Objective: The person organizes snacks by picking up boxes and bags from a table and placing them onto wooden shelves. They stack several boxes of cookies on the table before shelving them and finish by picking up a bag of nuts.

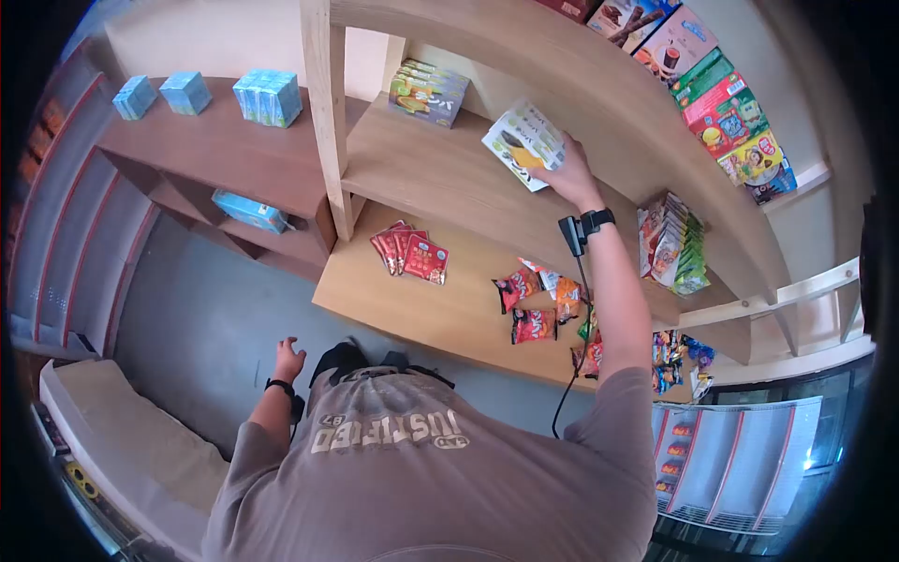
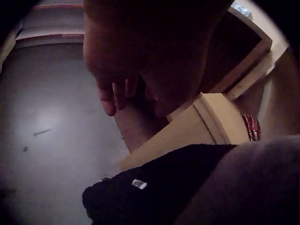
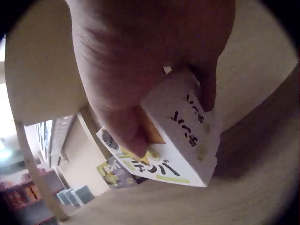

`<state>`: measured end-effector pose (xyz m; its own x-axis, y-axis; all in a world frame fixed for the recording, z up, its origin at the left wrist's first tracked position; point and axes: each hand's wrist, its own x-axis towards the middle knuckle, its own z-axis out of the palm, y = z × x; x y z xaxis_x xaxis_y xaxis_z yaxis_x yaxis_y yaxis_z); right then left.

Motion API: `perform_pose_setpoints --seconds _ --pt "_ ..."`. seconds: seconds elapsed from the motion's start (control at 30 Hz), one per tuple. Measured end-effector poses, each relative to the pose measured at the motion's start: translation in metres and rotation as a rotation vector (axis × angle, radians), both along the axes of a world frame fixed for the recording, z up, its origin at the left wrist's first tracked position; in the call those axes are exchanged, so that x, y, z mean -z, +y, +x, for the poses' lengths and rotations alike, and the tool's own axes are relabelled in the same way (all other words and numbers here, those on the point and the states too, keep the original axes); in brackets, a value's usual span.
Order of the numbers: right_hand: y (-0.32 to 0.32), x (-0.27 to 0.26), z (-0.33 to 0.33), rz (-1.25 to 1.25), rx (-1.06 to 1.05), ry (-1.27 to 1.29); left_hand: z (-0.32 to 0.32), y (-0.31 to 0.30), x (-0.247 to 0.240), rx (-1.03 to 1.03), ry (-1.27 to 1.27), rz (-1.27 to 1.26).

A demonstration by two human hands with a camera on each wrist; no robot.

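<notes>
On the shelf (image 1: 440, 178), white-green box (image 1: 524, 142)

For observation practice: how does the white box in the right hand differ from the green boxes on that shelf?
The white box is mostly white with yellow print; the green boxes are mainly green. The white box is tilted, held by the right hand; the green boxes lie flat, stacked, untouched. Both are printed cartons at one wooden shelf.
</notes>
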<state>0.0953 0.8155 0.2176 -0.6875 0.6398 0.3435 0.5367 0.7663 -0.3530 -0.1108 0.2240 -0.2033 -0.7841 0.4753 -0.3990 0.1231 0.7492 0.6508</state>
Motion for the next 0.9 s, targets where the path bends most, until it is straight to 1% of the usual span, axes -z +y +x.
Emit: perform_pose_setpoints --seconds 0.03,0.07,0.1,0.17,0.2,0.23,0.3,0.33,0.4,0.47,0.53,0.6,0.63,0.7,0.73,0.8,0.9 --pt "0.010 0.003 -0.006 -0.035 0.006 -0.038 -0.002 -0.006 0.003 0.000 -0.001 0.008" --pt "-0.002 -0.015 -0.013 -0.105 -0.007 -0.153 -0.002 -0.016 0.003 0.022 0.013 -0.053" --pt "0.005 -0.010 -0.017 -0.094 -0.004 -0.148 -0.005 -0.023 0.003 0.045 0.032 -0.110" --pt "0.023 0.007 -0.025 -0.143 -0.010 -0.216 -0.008 -0.039 0.008 0.022 0.013 -0.166" --pt "0.023 0.001 -0.031 -0.177 -0.008 -0.277 -0.010 -0.048 0.009 0.009 -0.005 -0.193" --pt "0.024 -0.005 -0.037 -0.170 -0.005 -0.276 -0.012 -0.053 0.011 -0.004 -0.024 -0.219" --pt "0.017 -0.018 -0.051 -0.139 0.041 -0.428 -0.016 -0.056 0.004 -0.036 -0.072 -0.252" --pt "0.020 -0.019 -0.056 -0.140 0.045 -0.431 -0.019 -0.058 0.001 -0.069 -0.119 -0.293" --pt "0.031 -0.018 -0.067 -0.227 0.025 -0.469 -0.024 -0.052 -0.004 -0.058 -0.122 -0.317" --pt "0.043 -0.008 -0.074 -0.276 0.063 -0.477 -0.032 -0.046 -0.006 -0.047 -0.126 -0.341" --pt "0.050 0.006 -0.082 -0.319 0.096 -0.485 -0.039 -0.038 0.003 -0.015 -0.121 -0.243" --pt "0.042 0.015 -0.089 -0.207 0.182 -0.428 -0.043 -0.027 0.003 0.000 -0.127 -0.215" --pt "0.038 0.020 -0.091 -0.206 0.185 -0.433 -0.045 -0.022 0.004 0.014 -0.128 -0.187" --pt "0.008 0.012 -0.099 -0.013 0.251 -0.444 -0.050 -0.016 0.007 0.027 -0.133 -0.173" --pt "0.001 0.010 -0.101 -0.015 0.255 -0.451 -0.050 -0.014 0.007 0.037 -0.131 -0.159" --pt "-0.006 0.007 -0.104 0.009 0.229 -0.359 -0.053 -0.016 0.013 0.047 -0.142 -0.168" --pt "0.005 0.016 -0.107 -0.048 0.203 -0.360 -0.060 -0.017 0.013 0.051 -0.170 -0.205"
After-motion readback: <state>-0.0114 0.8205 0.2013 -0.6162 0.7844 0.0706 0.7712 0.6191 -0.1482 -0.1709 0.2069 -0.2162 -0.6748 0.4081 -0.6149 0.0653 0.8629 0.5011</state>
